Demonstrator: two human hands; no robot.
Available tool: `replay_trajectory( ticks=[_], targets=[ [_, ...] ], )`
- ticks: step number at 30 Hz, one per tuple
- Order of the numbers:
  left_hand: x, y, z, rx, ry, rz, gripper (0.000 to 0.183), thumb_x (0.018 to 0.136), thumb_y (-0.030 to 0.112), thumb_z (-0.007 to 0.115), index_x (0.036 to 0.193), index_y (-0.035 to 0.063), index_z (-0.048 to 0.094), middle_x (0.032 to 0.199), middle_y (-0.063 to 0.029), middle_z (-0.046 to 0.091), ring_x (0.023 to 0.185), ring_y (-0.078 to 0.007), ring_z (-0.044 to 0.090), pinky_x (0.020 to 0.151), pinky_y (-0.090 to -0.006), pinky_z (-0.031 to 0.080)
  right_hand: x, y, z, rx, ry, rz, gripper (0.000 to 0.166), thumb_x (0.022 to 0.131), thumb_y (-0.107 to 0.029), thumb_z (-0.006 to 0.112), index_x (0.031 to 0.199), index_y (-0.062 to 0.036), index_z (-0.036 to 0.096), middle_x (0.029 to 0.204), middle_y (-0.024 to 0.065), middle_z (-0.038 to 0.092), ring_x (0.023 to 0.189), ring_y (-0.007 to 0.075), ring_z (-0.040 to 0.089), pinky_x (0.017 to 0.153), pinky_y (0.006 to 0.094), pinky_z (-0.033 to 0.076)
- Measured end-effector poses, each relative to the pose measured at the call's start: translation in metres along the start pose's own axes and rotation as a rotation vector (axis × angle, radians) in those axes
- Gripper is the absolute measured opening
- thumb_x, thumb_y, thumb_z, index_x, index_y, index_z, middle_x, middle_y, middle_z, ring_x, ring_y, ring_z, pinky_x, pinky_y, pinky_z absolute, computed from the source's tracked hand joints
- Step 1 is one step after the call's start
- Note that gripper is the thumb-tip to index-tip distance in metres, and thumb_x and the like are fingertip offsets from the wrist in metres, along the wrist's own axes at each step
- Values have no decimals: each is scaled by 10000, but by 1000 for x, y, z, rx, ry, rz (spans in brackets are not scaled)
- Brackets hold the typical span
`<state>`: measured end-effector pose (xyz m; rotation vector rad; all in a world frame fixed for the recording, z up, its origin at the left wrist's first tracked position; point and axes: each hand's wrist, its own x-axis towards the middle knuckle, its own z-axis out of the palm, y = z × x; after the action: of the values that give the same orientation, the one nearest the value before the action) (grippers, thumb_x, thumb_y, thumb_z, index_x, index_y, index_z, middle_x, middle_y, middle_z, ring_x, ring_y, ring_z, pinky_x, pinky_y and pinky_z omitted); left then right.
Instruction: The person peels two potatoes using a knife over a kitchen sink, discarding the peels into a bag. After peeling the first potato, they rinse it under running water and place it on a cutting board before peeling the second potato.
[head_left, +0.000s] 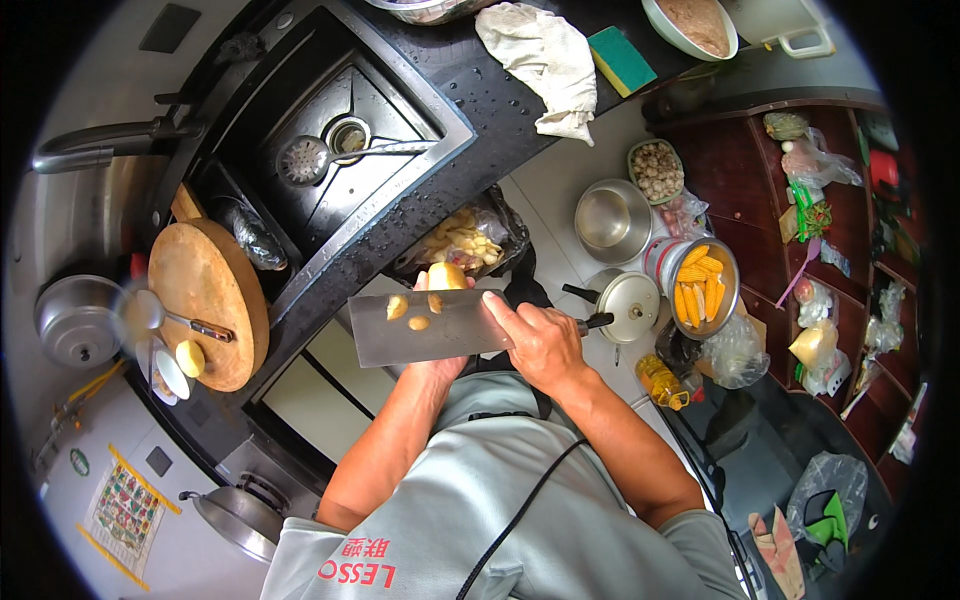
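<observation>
My right hand (546, 345) grips a cleaver (431, 341) by its dark handle, with the index finger laid along the flat of the blade. Several small pieces of potato peel (418, 322) stick to that blade. Behind it, my left hand (439, 367) holds a peeled yellow potato (447, 276), which shows above the blade's upper edge. Most of the left hand's fingers are hidden by the cleaver. Just beyond the potato is a black plastic bag (517, 232) with pale peelings (466, 236) inside.
A wet sink (375, 187) holds a slotted ladle (304, 160). At left, a round wooden chopping board (214, 300) carries a knife (210, 330) and another peeled potato (190, 358). Pots, a bucket of corn (697, 289) and an oil bottle (661, 382) stand on the right. A cloth (544, 67) drapes the counter edge.
</observation>
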<state>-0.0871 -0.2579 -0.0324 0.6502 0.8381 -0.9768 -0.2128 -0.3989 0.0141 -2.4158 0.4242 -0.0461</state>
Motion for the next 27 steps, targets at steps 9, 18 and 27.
replay_trajectory(
  ticks=[9, 18, 27],
  targets=[
    [-3, 2, 3, 58, -41, 28, 479, 1054, 525, 569, 1174, 72, 666, 1090, -141, 729, 993, -264, 705, 930, -417, 589, 0, 2, -6, -19, -14, -34, 546, 825, -48, 733, 1355, -172, 691, 777, 70, 589, 653, 297, 665, 626, 458, 557],
    [-4, -6, 7, 100, 26, 121, 393, 1090, 417, 557, 1280, 79, 625, 1255, -103, 689, 1136, -243, 670, 1039, -412, 560, -3, 20, 3, -67, -4, 74, 453, 896, -77, 711, 1341, -163, 695, 771, 88, 622, 666, 328, 688, 624, 486, 565],
    [-3, 0, -2, 193, 11, 135, 379, 1098, 325, 540, 1368, 62, 579, 1340, -101, 651, 1245, -257, 630, 1091, -434, 532, -9, 27, 2, -7, -53, 144, 413, 914, -103, 719, 1320, -172, 688, 785, 98, 645, 685, 368, 686, 639, 516, 564]
  ],
)
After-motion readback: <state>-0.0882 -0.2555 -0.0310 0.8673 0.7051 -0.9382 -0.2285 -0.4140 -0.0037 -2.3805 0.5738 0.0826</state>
